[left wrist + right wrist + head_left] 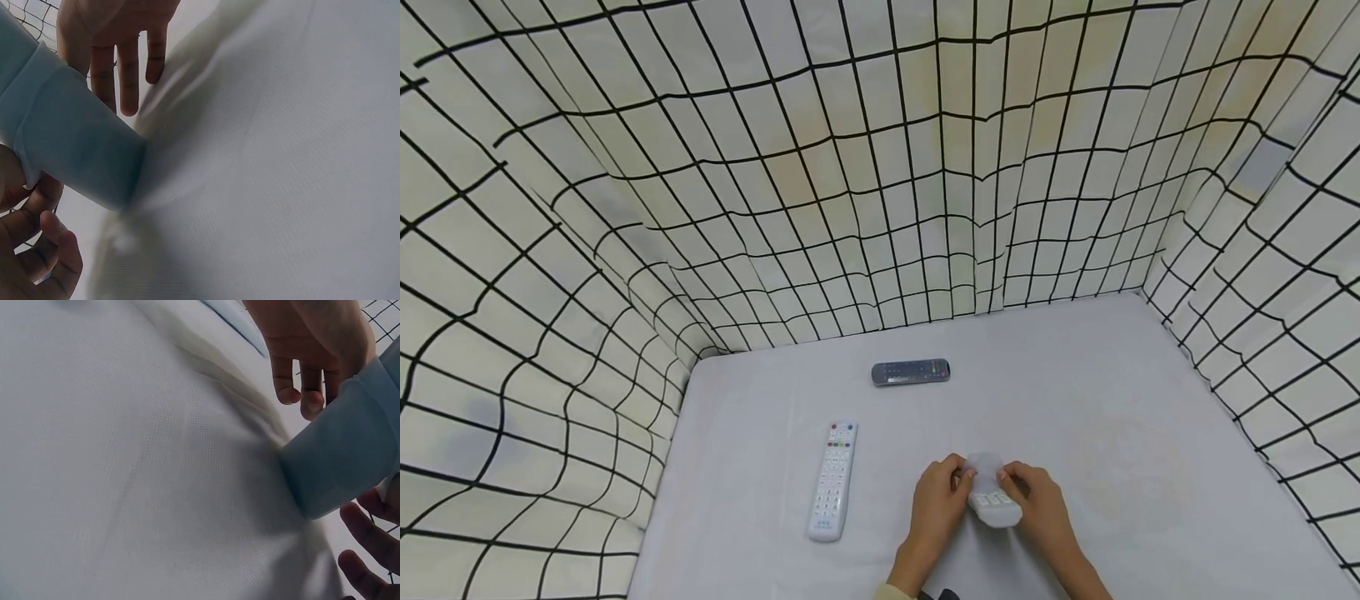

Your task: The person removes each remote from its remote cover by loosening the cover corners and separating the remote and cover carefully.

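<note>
Both hands are at a white remote control near the front of the table, its keypad end towards me. A translucent soft sleeve covers its far part; the sleeve's rim shows as a loose fold in the left wrist view. My left hand pinches the sleeve's left edge with thumb and fingers. From the right side, my right hand pinches the sleeve's other edge. In the right wrist view the bare end of the remote tilts down close to the cloth. The remote's far end is hidden under the sleeve.
Left of the hands lies another white remote with colored buttons, lengthwise. A dark gray remote lies crosswise farther back. White cloth covers the table. Grid-patterned curtains stand at the back and both sides.
</note>
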